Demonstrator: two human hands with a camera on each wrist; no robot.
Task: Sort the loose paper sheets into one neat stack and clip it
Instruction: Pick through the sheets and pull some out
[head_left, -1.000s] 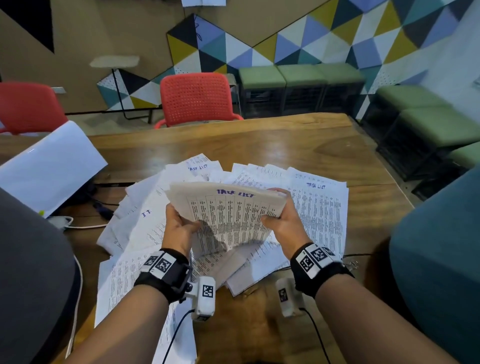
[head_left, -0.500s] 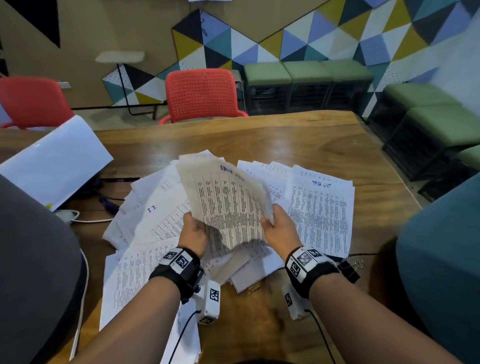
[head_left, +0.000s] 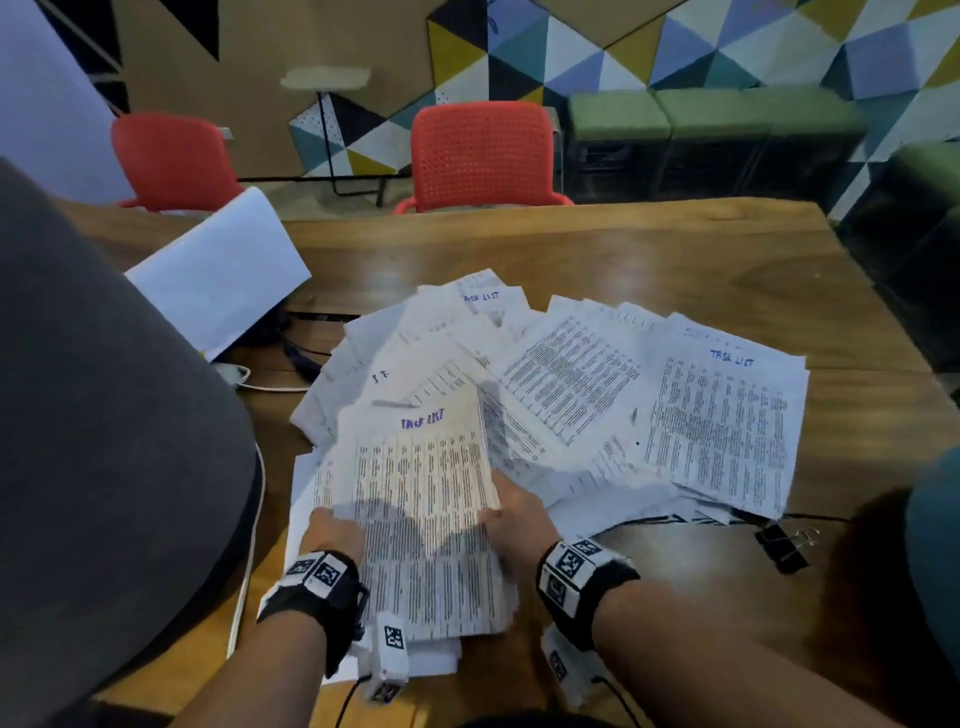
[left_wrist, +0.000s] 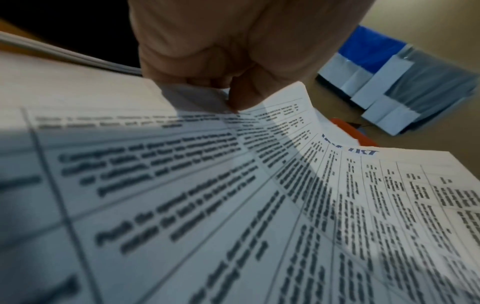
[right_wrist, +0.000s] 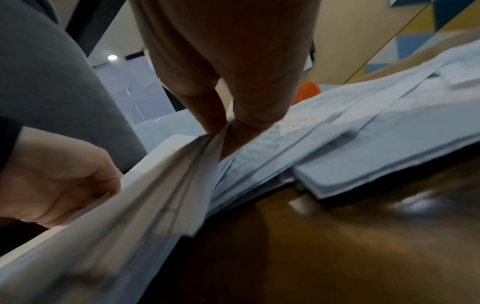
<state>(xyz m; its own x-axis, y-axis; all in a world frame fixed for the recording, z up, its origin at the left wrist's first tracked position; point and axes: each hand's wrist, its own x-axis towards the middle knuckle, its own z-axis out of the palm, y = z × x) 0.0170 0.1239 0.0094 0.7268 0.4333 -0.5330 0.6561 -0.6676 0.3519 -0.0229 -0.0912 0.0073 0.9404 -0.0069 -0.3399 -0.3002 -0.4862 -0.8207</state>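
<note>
A bundle of printed "TASK LIST" sheets (head_left: 426, 499) is held lengthwise over the near part of the wooden table (head_left: 675, 249). My left hand (head_left: 332, 530) grips its left edge and my right hand (head_left: 511, 514) pinches its right edge. The left wrist view has the left hand (left_wrist: 231, 82) with thumb on the top sheet (left_wrist: 259, 195). From the right wrist, the right hand (right_wrist: 228, 115) squeezes the bundle's edge (right_wrist: 155, 195). More loose sheets (head_left: 675, 405) lie fanned across the table beyond. A black binder clip (head_left: 784, 543) lies to the right of the papers.
A blank white sheet (head_left: 223, 275) lies at the far left over cables (head_left: 301, 358). A grey chair back (head_left: 104, 441) is close on my left, a teal one (head_left: 935, 545) on my right. Red chairs (head_left: 483, 150) stand behind the table.
The bundle has turned from lying crosswise between my hands to lengthwise, and has come lower and nearer to me. The view has swung to the left.
</note>
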